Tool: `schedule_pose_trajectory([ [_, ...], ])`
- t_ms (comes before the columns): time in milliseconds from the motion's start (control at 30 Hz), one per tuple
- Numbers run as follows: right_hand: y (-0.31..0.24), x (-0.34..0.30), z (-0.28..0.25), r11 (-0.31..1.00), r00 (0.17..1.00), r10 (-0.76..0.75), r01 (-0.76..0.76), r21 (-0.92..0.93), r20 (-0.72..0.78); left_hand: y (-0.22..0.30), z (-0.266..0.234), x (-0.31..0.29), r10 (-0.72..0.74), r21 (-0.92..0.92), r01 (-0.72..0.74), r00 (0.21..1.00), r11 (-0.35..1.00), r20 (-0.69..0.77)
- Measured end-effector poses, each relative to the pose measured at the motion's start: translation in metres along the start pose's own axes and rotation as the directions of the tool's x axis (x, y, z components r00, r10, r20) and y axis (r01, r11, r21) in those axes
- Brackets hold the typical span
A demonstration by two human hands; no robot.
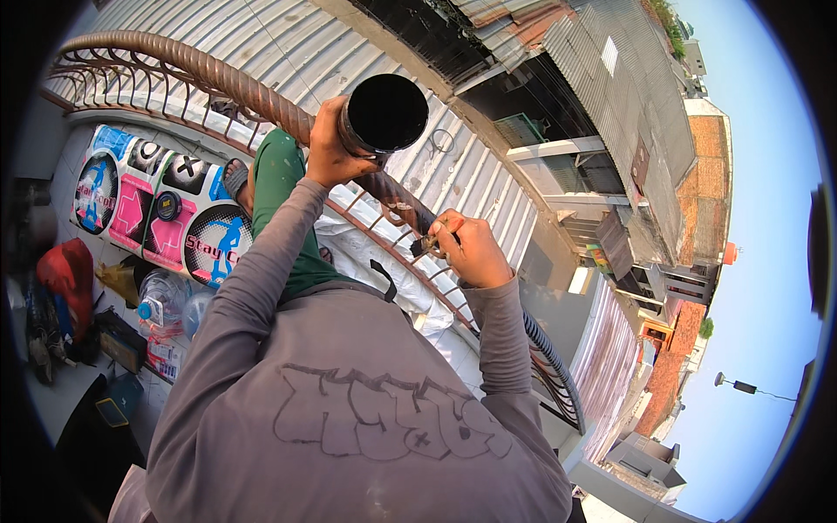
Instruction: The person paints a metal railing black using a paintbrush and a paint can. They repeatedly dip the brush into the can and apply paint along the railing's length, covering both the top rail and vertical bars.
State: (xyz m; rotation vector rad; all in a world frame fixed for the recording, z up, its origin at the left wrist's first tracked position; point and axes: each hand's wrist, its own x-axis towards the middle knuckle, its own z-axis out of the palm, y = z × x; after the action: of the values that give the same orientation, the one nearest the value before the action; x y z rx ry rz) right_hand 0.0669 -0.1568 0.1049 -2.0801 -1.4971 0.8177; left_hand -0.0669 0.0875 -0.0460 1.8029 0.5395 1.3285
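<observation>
My left hand (328, 146) is closed around the side of a round can (384, 113) with a black inside, held tilted above the railing. What lies in the can is too dark to tell apart from its walls. In my right hand (475, 248) is a small paintbrush (422, 247) with dark bristles, pinched in the fingers at the railing's bars. A twisted metal handrail (235, 83) curves across the scene. It looks rusty brown on the left, and darker, nearly black, from below the can to the lower right (539, 336).
A pink, blue and white printed sheet or box (153, 205) lies at left. Nearby are a clear plastic bottle (161, 305) and a red bag (65, 270). My green-trousered leg (288, 218) and sandalled foot (235, 177) are by the railing. Corrugated roofs (261, 44) spread beyond.
</observation>
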Motion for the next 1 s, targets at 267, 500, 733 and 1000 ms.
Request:
schedule_pose_trajectory([
  [267,0.028,0.053,-0.007,0.996,0.954,0.071,-0.053,0.071,-0.292,0.007,0.001,0.003,0.019,0.004,-0.019,0.999,1.000,-0.033],
  [500,-0.001,0.006,-0.015,0.974,0.981,0.192,-0.189,0.121,-0.011,0.009,0.001,0.005,0.063,0.001,-0.063,0.996,0.998,-0.063],
  [733,0.025,0.042,-0.007,0.983,0.957,0.134,-0.095,0.160,-0.256,0.009,0.002,0.004,0.008,-0.022,-0.009,0.999,1.000,-0.041],
  [1000,0.016,0.024,-0.022,0.969,0.949,0.246,-0.237,0.071,-0.196,0.010,-0.001,0.007,0.044,0.011,-0.044,0.999,0.999,-0.031],
])
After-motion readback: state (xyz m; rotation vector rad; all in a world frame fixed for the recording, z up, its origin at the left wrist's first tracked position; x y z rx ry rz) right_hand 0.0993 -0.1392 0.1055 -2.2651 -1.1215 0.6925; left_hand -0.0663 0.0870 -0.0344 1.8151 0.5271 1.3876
